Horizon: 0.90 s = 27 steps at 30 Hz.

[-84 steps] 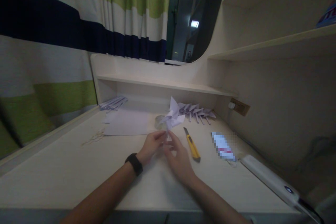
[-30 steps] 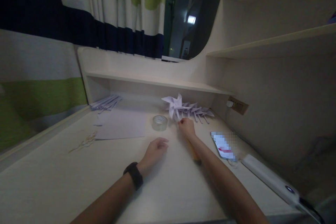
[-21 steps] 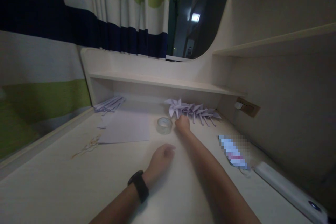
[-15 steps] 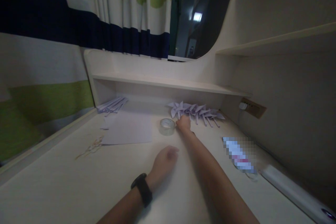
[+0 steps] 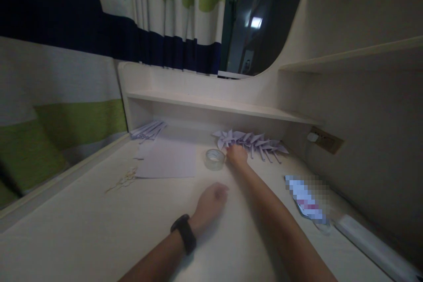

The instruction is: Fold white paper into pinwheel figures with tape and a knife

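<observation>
A row of white paper pinwheels (image 5: 257, 141) lies at the back of the desk, blades overlapping and sticks pointing forward. My right hand (image 5: 237, 155) reaches in at the row's left end, its fingers closed at the stick of the leftmost pinwheel (image 5: 226, 137); my hand covers that stick. Just left of it stands a roll of clear tape (image 5: 214, 159). My left hand (image 5: 212, 202), a black watch (image 5: 185, 233) on its wrist, hovers over or rests on the desk nearer to me. Its fingers are curled in, with nothing visible in them.
White paper sheets (image 5: 168, 154) lie left of the tape, with a bundle of rolled paper sticks (image 5: 149, 130) behind them. Thin tan strands (image 5: 124, 178) lie at their front left. A phone-like item (image 5: 306, 198), blurred out, and a long white bar (image 5: 373, 242) are at right. A shelf (image 5: 211, 103) overhangs the back.
The whole view has shifted slightly, moving things to the right in the picture. My right hand stays at the left end of the pinwheels; my left hand has hardly moved.
</observation>
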Tool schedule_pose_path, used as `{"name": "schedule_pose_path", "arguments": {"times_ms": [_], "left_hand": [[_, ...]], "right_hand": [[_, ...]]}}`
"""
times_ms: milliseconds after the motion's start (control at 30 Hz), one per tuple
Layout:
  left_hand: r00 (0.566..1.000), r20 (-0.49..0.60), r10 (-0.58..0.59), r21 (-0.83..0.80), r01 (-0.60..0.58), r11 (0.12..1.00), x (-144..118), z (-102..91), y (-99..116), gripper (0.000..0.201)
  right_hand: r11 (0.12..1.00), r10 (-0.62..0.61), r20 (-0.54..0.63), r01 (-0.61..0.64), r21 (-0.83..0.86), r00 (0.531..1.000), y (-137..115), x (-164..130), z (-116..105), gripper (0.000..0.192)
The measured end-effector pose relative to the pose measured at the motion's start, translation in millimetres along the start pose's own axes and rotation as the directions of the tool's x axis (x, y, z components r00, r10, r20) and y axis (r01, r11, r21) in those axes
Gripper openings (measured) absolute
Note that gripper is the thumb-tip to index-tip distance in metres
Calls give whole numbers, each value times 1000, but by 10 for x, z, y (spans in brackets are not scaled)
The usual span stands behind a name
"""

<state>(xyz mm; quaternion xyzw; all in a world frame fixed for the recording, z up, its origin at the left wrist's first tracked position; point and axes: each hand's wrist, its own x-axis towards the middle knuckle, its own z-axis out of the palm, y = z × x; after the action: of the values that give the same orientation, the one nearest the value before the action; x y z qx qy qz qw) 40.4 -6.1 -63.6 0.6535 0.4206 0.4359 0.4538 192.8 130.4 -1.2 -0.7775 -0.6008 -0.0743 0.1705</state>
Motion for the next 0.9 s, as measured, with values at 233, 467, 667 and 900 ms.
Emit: {"name": "schedule_pose_path", "arguments": {"times_ms": [233,467,667,900], "left_hand": [[999,39,8,18,-9,1000,-14,-10,62,18],[995,3,95,142,-95,985,-15,-85,280,17],[964,-113,241,541,-144,829,-39,-889,496,17],[948,-269,170,877,168,451,-251,-1935,275,26]], "right_hand": [[975,-211,-73,216,61,975,-48,-336,-251,31],[896,-413,-44,415,159,910,-24,-773,-403,25],[774,-573,-49,560,296,818,108,-1400,-430,27],[719,-694,87,683,130,715,73,-1738,-490,24]]}}
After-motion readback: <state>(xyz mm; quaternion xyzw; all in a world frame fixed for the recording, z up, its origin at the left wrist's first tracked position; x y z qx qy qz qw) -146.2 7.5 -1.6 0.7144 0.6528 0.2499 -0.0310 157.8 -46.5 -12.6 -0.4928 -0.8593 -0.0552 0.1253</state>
